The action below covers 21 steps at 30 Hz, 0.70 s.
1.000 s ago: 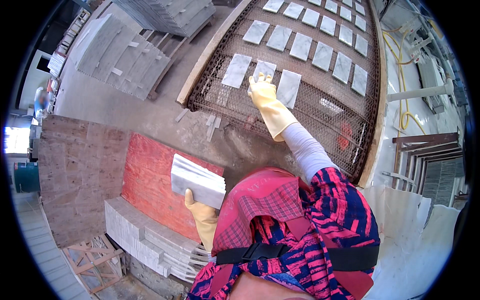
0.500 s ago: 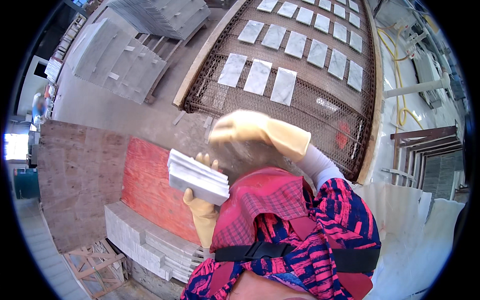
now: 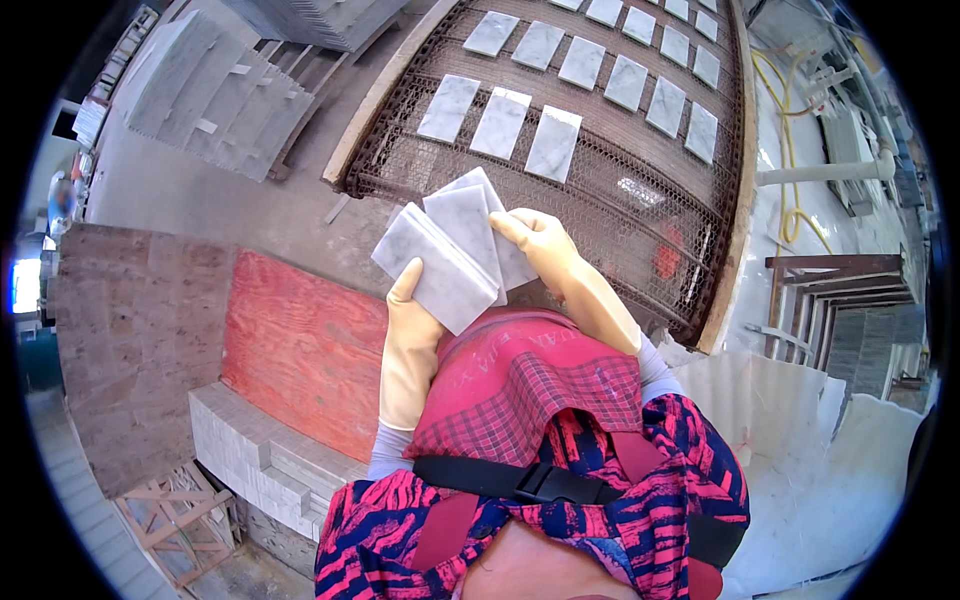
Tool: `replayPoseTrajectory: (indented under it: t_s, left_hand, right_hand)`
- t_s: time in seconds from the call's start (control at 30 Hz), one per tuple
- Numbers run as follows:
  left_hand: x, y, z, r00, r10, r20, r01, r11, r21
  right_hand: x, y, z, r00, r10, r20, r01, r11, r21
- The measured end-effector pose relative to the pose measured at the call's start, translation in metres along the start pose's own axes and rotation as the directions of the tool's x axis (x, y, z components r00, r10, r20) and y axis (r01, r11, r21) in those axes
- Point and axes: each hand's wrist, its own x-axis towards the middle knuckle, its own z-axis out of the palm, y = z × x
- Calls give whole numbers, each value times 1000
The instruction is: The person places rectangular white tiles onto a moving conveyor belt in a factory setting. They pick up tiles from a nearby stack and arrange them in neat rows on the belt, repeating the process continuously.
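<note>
Several white, grey-veined marble tiles (image 3: 435,270) are fanned out in front of my apron. My left hand (image 3: 412,325), in a cream rubber glove, is closed on the stack with the thumb across the front tile; its other fingers are hidden behind. In a matching glove, my right hand (image 3: 540,243) pinches the right edge of a rear tile (image 3: 512,258). Just beyond my hands lies a brown wire-mesh conveyor belt (image 3: 600,210). Rows of similar tiles (image 3: 553,144) lie flat on it, spaced apart, three of them in the nearest row.
A red board (image 3: 295,350) and a stack of cut tiles (image 3: 265,445) are at my left, beside a brown plywood panel (image 3: 145,350). Grey slabs (image 3: 215,100) stand at the far left. On the right are a metal rack (image 3: 835,285) and a yellow hose (image 3: 790,190).
My right hand has come back toward me and taken hold of a tile's edge. The stack in my left hand has risen, turned face-up and fanned out.
</note>
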Motion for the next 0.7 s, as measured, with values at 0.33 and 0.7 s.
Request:
replayPoseTrajectory:
  t_s: [0.33, 0.7]
  left_hand:
    - [8, -11, -4, 991, -36, -132, 41, 999, 33]
    - [-12, -11, -35, 936, 260, -235, -186, 937, 296]
  right_hand:
    - [16, 25, -47, 966, -9, -259, 42, 992, 121]
    - [117, 43, -182, 678, -47, -734, -198, 950, -243]
